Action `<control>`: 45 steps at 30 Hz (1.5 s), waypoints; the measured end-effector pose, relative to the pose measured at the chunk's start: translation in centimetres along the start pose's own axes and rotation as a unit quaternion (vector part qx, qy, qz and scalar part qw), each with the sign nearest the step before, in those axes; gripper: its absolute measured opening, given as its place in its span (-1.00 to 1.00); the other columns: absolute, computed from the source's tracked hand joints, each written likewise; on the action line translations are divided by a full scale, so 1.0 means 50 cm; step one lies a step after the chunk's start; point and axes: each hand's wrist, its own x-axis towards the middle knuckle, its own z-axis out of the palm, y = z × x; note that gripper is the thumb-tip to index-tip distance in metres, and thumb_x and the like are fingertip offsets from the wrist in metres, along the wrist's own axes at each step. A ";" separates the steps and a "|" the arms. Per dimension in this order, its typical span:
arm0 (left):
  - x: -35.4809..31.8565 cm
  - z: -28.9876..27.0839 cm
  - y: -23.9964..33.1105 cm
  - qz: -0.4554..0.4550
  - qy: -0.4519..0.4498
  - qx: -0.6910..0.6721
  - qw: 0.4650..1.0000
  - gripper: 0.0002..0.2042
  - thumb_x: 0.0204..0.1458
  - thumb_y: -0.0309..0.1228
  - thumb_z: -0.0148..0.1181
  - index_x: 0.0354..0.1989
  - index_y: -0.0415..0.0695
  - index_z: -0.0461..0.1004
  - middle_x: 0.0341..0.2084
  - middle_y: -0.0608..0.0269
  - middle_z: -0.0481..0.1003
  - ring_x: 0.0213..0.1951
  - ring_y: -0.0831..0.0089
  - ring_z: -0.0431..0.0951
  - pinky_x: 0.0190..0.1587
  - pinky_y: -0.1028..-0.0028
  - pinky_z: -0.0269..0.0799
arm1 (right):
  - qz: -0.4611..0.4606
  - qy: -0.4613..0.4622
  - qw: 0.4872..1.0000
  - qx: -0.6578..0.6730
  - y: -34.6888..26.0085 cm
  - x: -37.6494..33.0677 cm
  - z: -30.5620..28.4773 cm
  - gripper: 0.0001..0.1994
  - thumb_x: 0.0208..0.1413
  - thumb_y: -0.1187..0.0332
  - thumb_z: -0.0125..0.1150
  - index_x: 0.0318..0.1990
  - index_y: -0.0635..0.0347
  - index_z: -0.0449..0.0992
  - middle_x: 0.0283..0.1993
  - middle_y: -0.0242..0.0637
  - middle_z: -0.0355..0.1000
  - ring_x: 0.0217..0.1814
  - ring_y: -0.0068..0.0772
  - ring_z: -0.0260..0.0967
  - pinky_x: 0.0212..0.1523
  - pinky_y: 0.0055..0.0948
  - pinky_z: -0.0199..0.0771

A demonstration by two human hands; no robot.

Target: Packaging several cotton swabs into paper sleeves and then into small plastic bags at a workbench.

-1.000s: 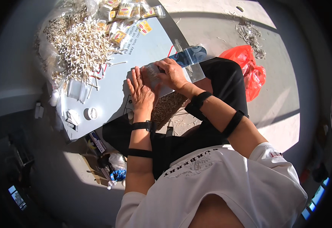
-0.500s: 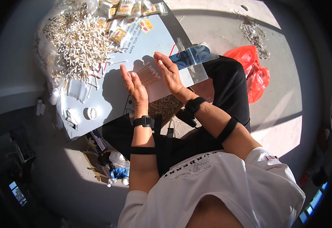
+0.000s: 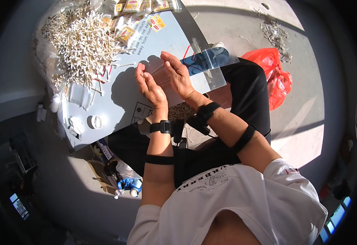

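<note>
A row of cotton swabs lies side by side on the grey board, between my two palms. My left hand is at the left side of the row, open, with its fingers stretched out. On the other side my right hand is also open, its straight fingers slanting over the swabs and hiding part of them. Whether both palms touch the outer swabs I cannot tell. Just right of my right hand, a clear plastic sleeve with a dark blue panel lies along the board's edge.
A large heap of loose cotton swabs in clear plastic fills the board's far left. Filled yellow-labelled packets lie beside it. A white tape roll sits near the left corner. Right of my knee is a red plastic bag on the floor.
My left hand has moved right, toward my right hand, narrowing the gap around the swabs. My right hand has shifted slightly left and now covers more of them.
</note>
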 end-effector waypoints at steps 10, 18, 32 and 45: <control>-0.014 -0.060 0.058 0.151 -0.284 0.439 0.839 -0.35 0.17 -0.16 -0.01 0.37 -0.19 -0.03 0.39 0.05 -0.14 0.42 0.14 -0.19 0.39 0.04 -0.33 | -0.182 -0.239 0.828 -0.473 -0.081 0.021 -0.108 -0.31 -0.11 0.34 0.33 0.27 0.06 0.24 0.37 -0.28 0.11 0.42 -0.14 -0.01 0.36 -0.19 0.05; -0.048 -0.062 0.056 0.148 -0.316 0.565 0.748 -0.26 0.15 -0.02 -0.03 0.37 -0.26 -0.08 0.41 0.08 -0.18 0.43 0.21 -0.26 0.40 0.07 -0.37 | -0.282 -0.262 0.709 -0.590 -0.066 -0.005 -0.109 -0.47 -0.02 0.19 0.19 0.17 0.09 0.38 0.29 -0.41 0.25 0.31 -0.34 0.15 0.21 -0.23 0.14; -0.059 -0.061 0.053 0.144 -0.327 0.594 0.721 -0.19 0.14 0.08 -0.07 0.39 -0.22 -0.15 0.42 0.06 -0.24 0.44 0.23 -0.32 0.40 0.09 -0.45 | -0.324 -0.219 0.704 -0.593 -0.052 -0.018 -0.115 -0.50 -0.09 0.23 0.20 0.08 0.12 0.44 0.27 -0.35 0.27 0.31 -0.27 0.15 0.21 -0.18 0.14; -0.058 -0.071 0.027 0.162 -0.316 0.560 0.749 -0.16 0.12 0.04 -0.02 0.41 -0.19 -0.24 0.41 0.02 -0.20 0.43 0.16 -0.30 0.39 0.03 -0.47 | -0.010 -0.098 0.856 -0.507 -0.080 0.014 -0.079 -0.86 -0.20 0.30 0.32 -0.46 0.09 0.53 -0.35 -0.30 0.46 -0.12 -0.16 0.40 -0.13 -0.28 0.43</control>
